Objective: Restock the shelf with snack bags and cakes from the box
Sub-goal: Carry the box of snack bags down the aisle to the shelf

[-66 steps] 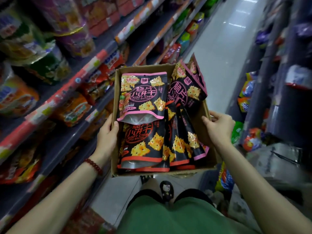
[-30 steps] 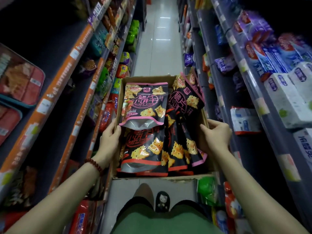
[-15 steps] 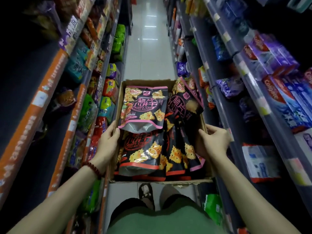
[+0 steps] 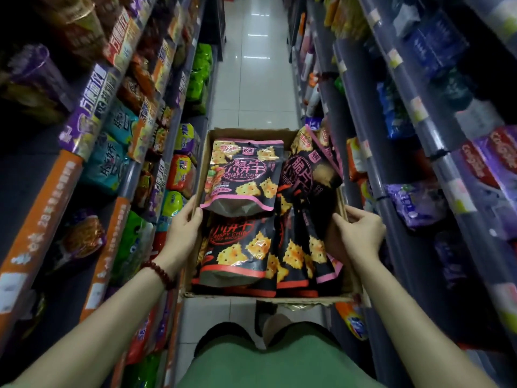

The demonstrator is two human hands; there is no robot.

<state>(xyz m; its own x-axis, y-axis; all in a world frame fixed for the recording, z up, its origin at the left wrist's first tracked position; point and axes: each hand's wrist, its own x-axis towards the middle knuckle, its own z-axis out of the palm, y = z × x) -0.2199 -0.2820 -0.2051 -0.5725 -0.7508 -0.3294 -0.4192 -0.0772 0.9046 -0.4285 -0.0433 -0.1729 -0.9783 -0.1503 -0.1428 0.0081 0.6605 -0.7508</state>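
Shelves (image 4: 117,152) flank the aisle; left hand (image 4: 181,233) and right hand (image 4: 361,236) curl fingers round the box (image 4: 251,134) walls, steadying snack bags (image 4: 242,175) for carrying.

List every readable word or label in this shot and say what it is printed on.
"CRISPY CHIP LITTLE BISCUIT": pink-edged black snack bag lying on top in the brown cardboard box.
"CRISPY CHIP": red-edged black snack bag below it.
"Colgate", partly blurred: purple cartons on the right shelf.
Chinese characters, shelf price tags: too blurred to read.
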